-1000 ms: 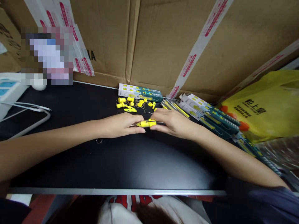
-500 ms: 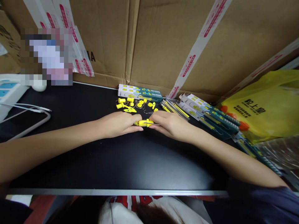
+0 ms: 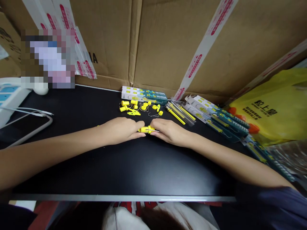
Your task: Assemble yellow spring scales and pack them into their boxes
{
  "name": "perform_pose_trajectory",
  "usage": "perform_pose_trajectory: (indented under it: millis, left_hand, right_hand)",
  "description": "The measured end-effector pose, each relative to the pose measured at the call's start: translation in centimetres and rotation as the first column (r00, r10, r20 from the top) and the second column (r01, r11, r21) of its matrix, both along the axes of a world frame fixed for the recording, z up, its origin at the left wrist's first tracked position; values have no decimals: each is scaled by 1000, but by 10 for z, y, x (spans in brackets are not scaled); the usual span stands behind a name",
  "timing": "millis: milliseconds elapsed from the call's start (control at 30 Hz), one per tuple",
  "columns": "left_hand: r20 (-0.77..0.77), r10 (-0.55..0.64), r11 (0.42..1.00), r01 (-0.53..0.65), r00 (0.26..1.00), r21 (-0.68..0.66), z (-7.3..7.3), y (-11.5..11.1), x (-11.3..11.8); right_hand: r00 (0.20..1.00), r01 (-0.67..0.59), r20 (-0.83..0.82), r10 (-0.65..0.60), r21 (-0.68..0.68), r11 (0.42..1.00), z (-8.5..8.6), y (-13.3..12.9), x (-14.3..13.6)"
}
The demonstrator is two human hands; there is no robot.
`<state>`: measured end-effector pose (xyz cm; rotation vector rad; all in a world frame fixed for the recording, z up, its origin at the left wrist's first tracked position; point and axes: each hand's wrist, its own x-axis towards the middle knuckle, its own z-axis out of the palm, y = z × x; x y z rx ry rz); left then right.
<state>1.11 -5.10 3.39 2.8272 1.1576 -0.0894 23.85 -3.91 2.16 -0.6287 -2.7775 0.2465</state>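
My left hand (image 3: 122, 129) and my right hand (image 3: 169, 131) meet over the black table, both closed in a pinch. Between their fingertips is a yellow plastic spring scale part (image 3: 145, 129), lying sideways. A thin metal wire runs along it towards my right fingers, which hide its end. Just beyond the hands lie several loose yellow caps (image 3: 125, 103), a flat yellow clip (image 3: 133, 113) and a small metal hook (image 3: 153, 115). Clear tubes with yellow rods (image 3: 177, 116) lie past my right hand.
A printed spring scale box (image 3: 144, 95) lies against the cardboard (image 3: 168, 41) at the back. More such boxes (image 3: 216, 118) are stacked at right, beside a yellow plastic bag (image 3: 271, 108). A white power strip (image 3: 14, 95) and cables (image 3: 45, 119) occupy the left.
Both hands have shifted slightly left and towards me, with the yellow part still between them. The clear tubes and the small hook show more fully. The loose parts keep their places.
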Motion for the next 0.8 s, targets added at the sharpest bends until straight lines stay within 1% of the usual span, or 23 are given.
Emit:
perform_pose_trajectory:
  millis: [33, 100, 133, 167, 200, 233, 300, 333, 367, 400, 467, 567, 700, 800]
  left_hand:
    - [44, -2, 999, 4, 999, -39, 2, 2, -1]
    - [190, 12, 990, 15, 982, -141, 5, 6, -2]
    - [278, 39, 975, 25, 960, -221, 7, 8, -3]
    - [360, 85, 945, 39, 929, -326, 8, 9, -4]
    - [423, 148, 893, 63, 894, -445, 8, 9, -4]
    - [462, 216, 821, 96, 860, -563, 8, 9, -4]
    - [488, 337, 655, 172, 805, -736, 6, 8, -4]
    - [491, 383, 586, 205, 783, -784, 5, 8, -3]
    - [494, 420, 535, 232, 761, -813, 3, 7, -2]
    - [498, 451, 500, 252, 740, -828, 2, 6, -1]
    - [509, 495, 463, 282, 704, -840, 1, 4, 1]
    - [520, 516, 434, 316, 681, -844, 2, 2, 3]
    - [526, 515, 429, 328, 677, -842, 3, 0, 4]
    - [546, 502, 438, 346, 671, -829, 2, 0, 5]
  right_hand:
    - [1000, 8, -3, -8, -10, 1000, 1, 2, 1]
    - [999, 36, -30, -38, -55, 998, 5, 6, 2]
    - [996, 48, -66, -55, -99, 994, 6, 8, 3]
    - [990, 53, -118, -72, -162, 985, 8, 9, 3]
    - [978, 46, -185, -93, -243, 969, 9, 9, 3]
    - [959, 25, -258, -117, -336, 942, 11, 8, 3]
    - [909, -52, -379, -173, -514, 856, 13, 6, 2]
    - [889, -95, -414, -194, -582, 808, 13, 4, 1]
    - [877, -133, -434, -207, -633, 763, 14, 3, 0]
    - [870, -163, -445, -215, -669, 725, 14, 2, -1]
    - [863, -200, -453, -225, -715, 670, 14, 3, -2]
    - [835, -260, -490, -251, -753, 604, 10, 6, -3]
    - [808, -322, -520, -278, -783, 532, 3, 8, -6]
    - [820, -324, -505, -270, -798, 508, 0, 7, -8]
